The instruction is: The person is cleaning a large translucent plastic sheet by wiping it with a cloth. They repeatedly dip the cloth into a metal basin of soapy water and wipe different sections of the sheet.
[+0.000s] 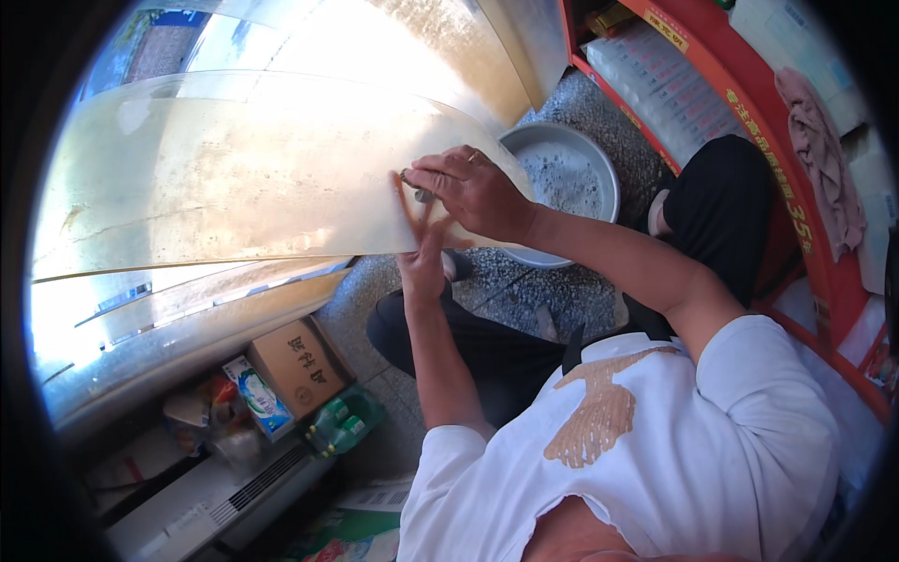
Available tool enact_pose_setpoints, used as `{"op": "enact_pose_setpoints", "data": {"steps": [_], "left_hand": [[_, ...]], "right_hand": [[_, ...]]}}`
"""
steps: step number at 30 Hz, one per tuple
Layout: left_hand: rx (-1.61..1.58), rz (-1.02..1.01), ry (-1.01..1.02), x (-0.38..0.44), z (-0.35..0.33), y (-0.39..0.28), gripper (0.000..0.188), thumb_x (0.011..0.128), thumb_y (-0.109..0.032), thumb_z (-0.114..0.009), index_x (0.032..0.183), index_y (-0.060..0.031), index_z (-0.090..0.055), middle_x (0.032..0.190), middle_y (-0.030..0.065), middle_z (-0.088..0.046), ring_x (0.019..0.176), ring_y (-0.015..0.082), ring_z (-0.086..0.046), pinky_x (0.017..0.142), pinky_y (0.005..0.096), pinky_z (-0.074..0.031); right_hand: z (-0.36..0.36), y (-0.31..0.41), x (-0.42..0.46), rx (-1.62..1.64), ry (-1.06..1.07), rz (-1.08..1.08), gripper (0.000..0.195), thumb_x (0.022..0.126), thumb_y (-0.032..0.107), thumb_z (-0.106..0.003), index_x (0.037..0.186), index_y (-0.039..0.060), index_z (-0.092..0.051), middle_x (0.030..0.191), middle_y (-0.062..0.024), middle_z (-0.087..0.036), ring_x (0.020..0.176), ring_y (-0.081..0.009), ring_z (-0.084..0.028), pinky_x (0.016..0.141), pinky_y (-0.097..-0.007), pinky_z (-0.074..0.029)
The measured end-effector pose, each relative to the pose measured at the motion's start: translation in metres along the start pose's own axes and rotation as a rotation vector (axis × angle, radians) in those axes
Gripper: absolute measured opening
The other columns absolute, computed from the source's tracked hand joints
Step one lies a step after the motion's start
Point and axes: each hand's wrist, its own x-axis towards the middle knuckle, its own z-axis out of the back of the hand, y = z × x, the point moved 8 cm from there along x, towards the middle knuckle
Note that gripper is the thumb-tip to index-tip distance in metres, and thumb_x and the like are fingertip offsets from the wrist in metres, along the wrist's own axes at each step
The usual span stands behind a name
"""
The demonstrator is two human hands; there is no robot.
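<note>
A wide translucent plastic curtain strip [246,168], yellowed and spotted, stretches across in front of me. My left hand [424,270] grips its lower edge. The thumb is on the near face, and the fingers show blurred through the plastic behind it. My right hand [481,193], with a ring on one finger, is pressed close to the near face just above the left. Between its fingertips is a small greyish metallic piece [423,196], mostly hidden, so its kind is unclear. Beyond the right wrist, a grey metal basin [613,193] of foamy water stands on the floor.
More plastic strips [449,49] hang behind. At right is a red display shelf [762,151] with wrapped packs [664,88] and a draped pink cloth [818,161]. At lower left are a cardboard box [302,365], green bottles [344,425] and a white vented appliance [211,516].
</note>
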Motion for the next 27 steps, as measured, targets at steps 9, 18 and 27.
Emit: {"op": "enact_pose_setpoints", "data": {"steps": [9,18,27], "left_hand": [[0.072,-0.021,-0.149,-0.006,0.031,0.025,0.081,0.093,0.007,-0.051,0.16,-0.0081,-0.008,0.149,0.0243,-0.037,0.128,0.0282,-0.052,0.097,0.0356,-0.052],[0.018,0.021,-0.073,0.005,-0.002,0.001,0.081,0.092,0.009,-0.048,0.159,-0.0056,-0.005,0.145,0.0255,-0.044,0.111,0.029,-0.063,0.068,0.0289,-0.061],[0.056,0.029,-0.09,0.005,0.004,0.008,0.079,0.092,0.009,-0.047,0.159,-0.0054,-0.006,0.145,0.0276,-0.043,0.115,0.0325,-0.063,0.071,0.0298,-0.061]], "right_hand": [[-0.004,0.03,0.03,0.172,-0.038,-0.118,0.044,0.075,0.002,-0.072,0.118,0.0091,-0.067,0.109,-0.0093,-0.064,0.1,-0.0294,-0.064,0.088,-0.0396,-0.055],[0.009,-0.016,-0.009,-0.018,0.092,-0.188,0.031,0.075,0.002,-0.074,0.105,0.0094,-0.067,0.106,-0.0086,-0.065,0.097,-0.0275,-0.066,0.083,-0.0389,-0.055],[-0.004,-0.01,0.003,-0.105,0.056,-0.079,0.042,0.076,0.005,-0.074,0.117,0.0076,-0.065,0.111,-0.0081,-0.065,0.1,-0.028,-0.065,0.086,-0.0388,-0.055]]}}
